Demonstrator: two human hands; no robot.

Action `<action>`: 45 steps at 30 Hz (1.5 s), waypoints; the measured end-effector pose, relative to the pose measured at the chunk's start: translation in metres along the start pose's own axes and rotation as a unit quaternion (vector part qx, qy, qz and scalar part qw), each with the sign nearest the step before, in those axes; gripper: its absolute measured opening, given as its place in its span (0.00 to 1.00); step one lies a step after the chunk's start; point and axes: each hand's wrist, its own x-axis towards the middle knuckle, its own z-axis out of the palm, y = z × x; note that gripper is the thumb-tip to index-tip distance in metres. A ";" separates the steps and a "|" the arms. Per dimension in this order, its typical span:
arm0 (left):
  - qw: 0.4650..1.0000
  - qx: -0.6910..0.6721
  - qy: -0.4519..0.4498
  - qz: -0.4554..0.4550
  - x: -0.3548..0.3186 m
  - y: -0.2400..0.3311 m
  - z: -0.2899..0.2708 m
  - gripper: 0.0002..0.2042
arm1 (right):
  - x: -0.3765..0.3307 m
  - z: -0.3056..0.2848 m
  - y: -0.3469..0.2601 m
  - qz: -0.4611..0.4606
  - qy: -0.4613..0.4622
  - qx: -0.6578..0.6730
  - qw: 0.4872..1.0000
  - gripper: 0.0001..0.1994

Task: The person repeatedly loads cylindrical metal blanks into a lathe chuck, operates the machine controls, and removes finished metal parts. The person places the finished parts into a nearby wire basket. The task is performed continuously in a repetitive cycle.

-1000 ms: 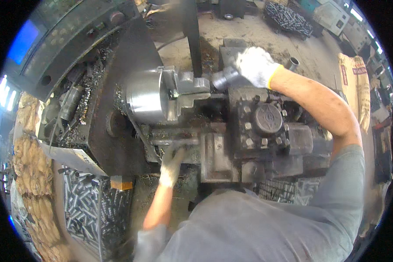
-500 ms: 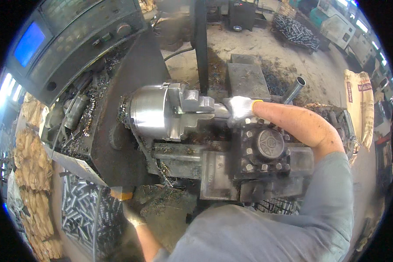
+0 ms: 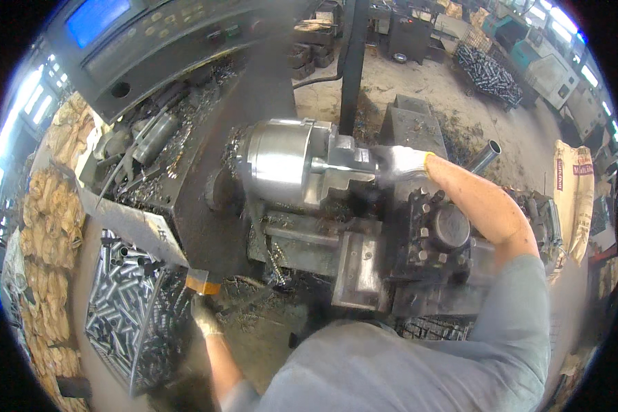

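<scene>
The lathe's shiny steel chuck (image 3: 278,163) has stepped jaws (image 3: 347,161) facing right. My right hand (image 3: 406,163), in a white glove, is closed at the front of these jaws, around the end of a metal tube that it mostly hides. Just below it sits the dark square tool post (image 3: 441,233) with bolts around its top. Low on the left, my gloved left hand (image 3: 204,317) reaches up to an orange-yellow block (image 3: 203,284) at the machine's lower front edge. Its fingertips are blurred against the block, so their grip is not clear.
A crate of cut metal tubes (image 3: 120,288) stands low on the left, beside stacked tan sacks (image 3: 51,220). The control panel (image 3: 151,34) with a blue screen is at upper left. One tube (image 3: 484,156) leans right of the lathe, near a paper sack (image 3: 574,199).
The view has shifted, so the machine sits farther right in it. My right hand is now closer to the chuck jaws, and the tube length seen between them is covered. My left hand stays by the block.
</scene>
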 end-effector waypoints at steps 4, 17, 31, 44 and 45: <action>0.981 0.159 0.033 0.103 -0.017 0.014 0.001 0.25 | -0.080 -0.027 -0.019 0.028 0.170 0.000 0.985 0.34; 0.640 0.350 -0.070 0.681 -0.077 0.315 0.333 0.28 | -0.278 0.156 -0.152 0.023 0.288 0.344 0.893 0.15; 0.623 0.487 -0.233 0.566 -0.153 0.203 0.292 0.19 | -0.254 0.259 -0.123 0.003 0.033 0.387 0.922 0.18; 0.509 0.482 0.639 -0.318 -0.652 -0.249 -0.526 0.11 | -0.212 0.469 -0.419 -0.262 -0.336 0.161 0.890 0.15; 0.473 0.324 0.728 -0.376 -0.721 -0.270 -0.539 0.11 | -0.213 0.495 -0.453 -0.307 -0.341 0.075 0.885 0.15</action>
